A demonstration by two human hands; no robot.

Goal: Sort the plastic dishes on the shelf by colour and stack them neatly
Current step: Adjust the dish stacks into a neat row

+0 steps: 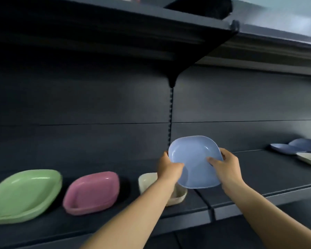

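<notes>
Landmark: the cream dish (147, 182) on the shelf (258, 177), partly hidden behind the left forearm.
Blue dish (194, 160): held in the air, tilted toward the camera, just above and right of the cream dish.
Left hand (169, 168): grips the blue dish's left rim, thumb curled over the edge.
Right hand (226, 166): pinches the right rim, thumb inside the bowl, fingers behind.
Green dish (25, 194): far left of the cream dish.
Pink dish (91, 192): between green and cream.
Blue pile (294, 146): well to the right of the cream dish, at the shelf's back, beside another cream dish (310, 159).
Step, as judged: carrying blue to its own colour.
Doing it well: level the dish, align its corners with the pile, lower until it nests, and release both rims together.
</notes>
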